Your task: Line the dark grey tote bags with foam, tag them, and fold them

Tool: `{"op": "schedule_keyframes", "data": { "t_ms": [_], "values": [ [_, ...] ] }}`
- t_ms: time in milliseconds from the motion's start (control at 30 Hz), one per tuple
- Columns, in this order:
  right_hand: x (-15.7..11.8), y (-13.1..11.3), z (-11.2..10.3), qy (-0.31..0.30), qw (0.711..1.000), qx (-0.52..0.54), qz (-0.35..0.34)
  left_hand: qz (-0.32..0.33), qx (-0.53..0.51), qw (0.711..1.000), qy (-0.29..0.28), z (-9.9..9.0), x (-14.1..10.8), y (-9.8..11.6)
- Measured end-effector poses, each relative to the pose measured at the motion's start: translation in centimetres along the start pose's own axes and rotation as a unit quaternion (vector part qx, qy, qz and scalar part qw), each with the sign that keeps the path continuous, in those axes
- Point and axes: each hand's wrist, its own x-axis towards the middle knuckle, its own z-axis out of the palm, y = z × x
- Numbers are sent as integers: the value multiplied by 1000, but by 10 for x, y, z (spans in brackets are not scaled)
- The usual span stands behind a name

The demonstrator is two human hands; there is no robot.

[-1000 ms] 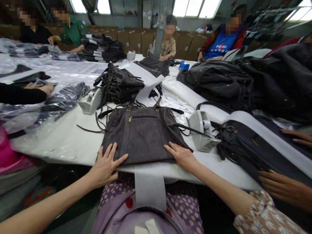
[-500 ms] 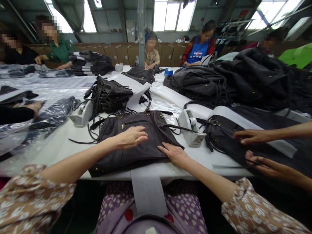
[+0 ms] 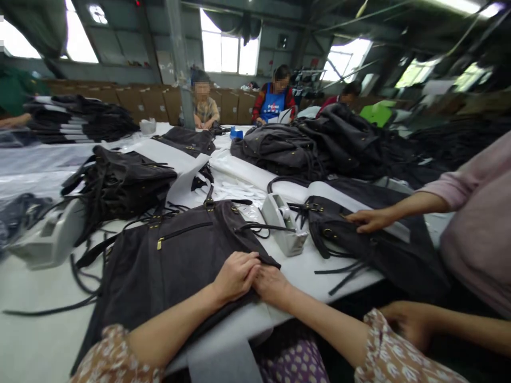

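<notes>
A dark grey handbag [image 3: 187, 255] with a brass-pulled zip lies flat on the white table, its straps trailing at the far side. Over its right edge my two hands meet. My left hand [image 3: 236, 275] is closed, fingers bent and pressed together, beside the fingers of my right hand; what it grips, if anything, is hidden. My right hand [image 3: 273, 286] rests at the bag's right edge, its fingertips covered by my left hand. A grey tape dispenser [image 3: 284, 226] stands just beyond, with a dark strap lying across it.
Another tape dispenser [image 3: 50, 234] stands at left, near a dark bag [image 3: 120, 181]. At right, a co-worker's hand [image 3: 373, 219] touches another dark bag [image 3: 359, 242] with a white paper strip. Dark bags [image 3: 339, 138] are heaped behind. A grey strip [image 3: 225, 364] hangs at the table's front edge.
The view has swung right. My left hand has moved across the bag to meet my right hand at its right edge. The co-worker's lower hand has dropped below the table edge.
</notes>
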Motion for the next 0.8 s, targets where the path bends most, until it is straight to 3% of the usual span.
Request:
{"op": "schedule_keyframes", "data": {
  "t_ms": [133,200,267,333,433,467,533,633,733,800],
  "values": [
    [1,-6,-9,24,999,15,33,-88,80,989,-88,12,-11,-4],
    [0,-11,-25,24,996,58,57,-118,99,979,-133,11,-6,-6],
    [-3,-17,-46,45,989,130,59,-156,74,975,-142,12,-1,-12],
    [-3,-25,-66,125,972,183,82,-202,33,971,-125,14,2,-22],
    [8,-35,-86,256,926,117,253,-231,-21,968,-96,18,3,-36],
    [16,-37,-89,254,911,73,317,-230,-35,969,-84,19,4,-38],
    [34,-36,-91,168,898,3,406,-223,-55,972,-57,19,4,-39],
    [54,-20,-94,32,887,1,461,-212,-62,975,-21,13,6,-35],
    [51,3,-95,59,862,184,468,-193,-59,979,-17,5,6,-24],
    [38,11,-86,126,789,389,458,-172,-48,983,-32,2,3,-14]
  ]
}}
